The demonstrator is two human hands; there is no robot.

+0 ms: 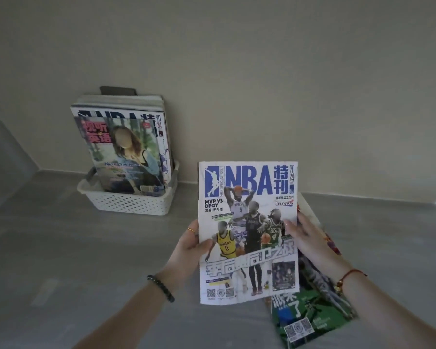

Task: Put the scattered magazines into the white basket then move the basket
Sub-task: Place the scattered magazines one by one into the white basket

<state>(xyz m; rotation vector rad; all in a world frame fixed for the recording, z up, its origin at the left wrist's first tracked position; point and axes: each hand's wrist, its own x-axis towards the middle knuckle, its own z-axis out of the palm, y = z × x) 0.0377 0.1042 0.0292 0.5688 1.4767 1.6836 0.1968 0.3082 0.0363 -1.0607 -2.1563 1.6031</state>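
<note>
I hold an NBA magazine (248, 230) with a white and blue cover upright in front of me, above the grey floor. My left hand (190, 244) grips its left edge, thumb across the cover. My right hand (306, 235) grips its right edge. The white perforated basket (134, 204) stands against the wall at the left, apart from my hands. Several magazines stand upright in it, the front one (126, 154) showing a person on its cover. More magazines lie on the floor under my right arm, among them a green one (310, 321).
The beige wall runs behind the basket and meets the grey floor (61, 248). Open floor lies between the basket and my hands. A dark item (117, 90) pokes up behind the stacked magazines in the basket.
</note>
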